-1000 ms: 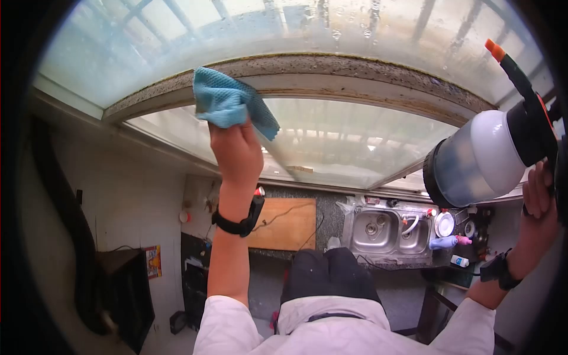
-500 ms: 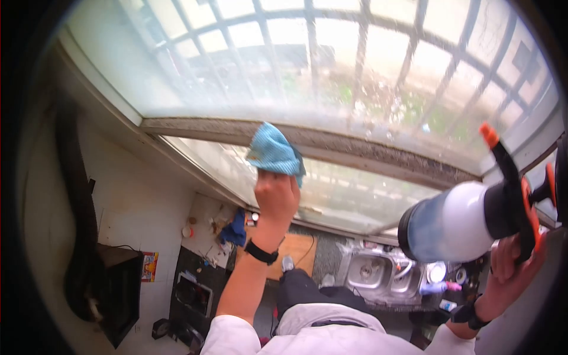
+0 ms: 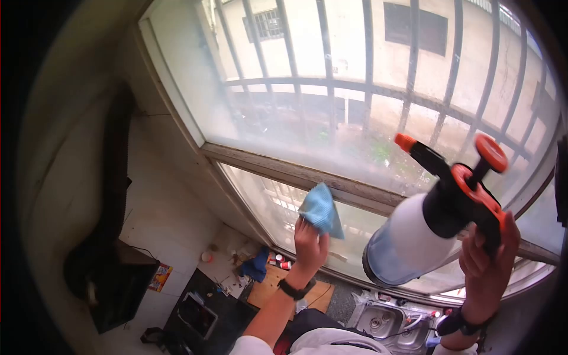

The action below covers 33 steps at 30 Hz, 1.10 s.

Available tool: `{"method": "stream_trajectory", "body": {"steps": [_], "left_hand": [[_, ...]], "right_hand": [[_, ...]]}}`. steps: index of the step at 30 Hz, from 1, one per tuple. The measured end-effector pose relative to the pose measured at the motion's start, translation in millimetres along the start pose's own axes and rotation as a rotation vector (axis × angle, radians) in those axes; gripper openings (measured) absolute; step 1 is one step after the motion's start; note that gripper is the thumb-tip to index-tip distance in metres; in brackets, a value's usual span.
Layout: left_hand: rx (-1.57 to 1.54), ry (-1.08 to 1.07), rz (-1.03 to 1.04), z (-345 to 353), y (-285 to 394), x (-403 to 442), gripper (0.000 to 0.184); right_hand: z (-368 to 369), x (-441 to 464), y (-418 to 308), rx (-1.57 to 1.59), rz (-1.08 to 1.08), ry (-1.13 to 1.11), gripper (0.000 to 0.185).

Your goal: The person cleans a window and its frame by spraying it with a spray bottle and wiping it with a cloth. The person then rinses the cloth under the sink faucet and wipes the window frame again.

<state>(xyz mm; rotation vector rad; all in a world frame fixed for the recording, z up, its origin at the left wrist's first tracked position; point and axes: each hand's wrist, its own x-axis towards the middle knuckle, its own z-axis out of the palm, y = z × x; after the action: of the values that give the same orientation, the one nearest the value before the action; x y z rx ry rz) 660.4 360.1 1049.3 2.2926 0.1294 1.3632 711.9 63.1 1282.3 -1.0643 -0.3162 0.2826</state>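
Note:
My left hand (image 3: 311, 245) is closed on a light blue cleaning cloth (image 3: 320, 208), held up before the window's wooden crossbar (image 3: 284, 168). Whether the cloth touches the bar I cannot tell. My right hand (image 3: 490, 254) grips the handle of a pump spray bottle (image 3: 408, 236) with a white body, black collar, and orange nozzle tip and plunger knob. Bluish liquid shows in the bottle's lower part. The bottle leans, its nozzle pointing up and left toward the upper window pane (image 3: 278, 118), which is hazy in places.
Below the window are a double steel sink (image 3: 378, 319), a wooden board (image 3: 316, 296) and a blue cloth (image 3: 255, 266) among small items. A range hood (image 3: 127, 284) with a dark duct (image 3: 109, 177) hangs on the left. Bars stand outside the glass.
My right hand has brought the spray bottle left and more upright, in front of the window. The left hand with the cloth sits lower and further right in view; the camera has tilted up.

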Motion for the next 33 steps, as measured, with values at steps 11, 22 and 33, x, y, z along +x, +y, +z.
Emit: {"method": "stream_trajectory", "body": {"steps": [11,22,33], "left_hand": [[0.005,-0.012,-0.732,-81,-8,-179,0.027],[-0.057,0.333,-0.852,-149,-31,-160,0.034],[0.148,0.328,-0.209,-219,-109,124,0.071]], "right_hand": [[92,28,41,-0.078,0.027,-0.099,0.049],[169,37,45,0.159,-0.061,-0.137,0.055],[87,4,107,0.101,0.041,0.126,0.054]]}}
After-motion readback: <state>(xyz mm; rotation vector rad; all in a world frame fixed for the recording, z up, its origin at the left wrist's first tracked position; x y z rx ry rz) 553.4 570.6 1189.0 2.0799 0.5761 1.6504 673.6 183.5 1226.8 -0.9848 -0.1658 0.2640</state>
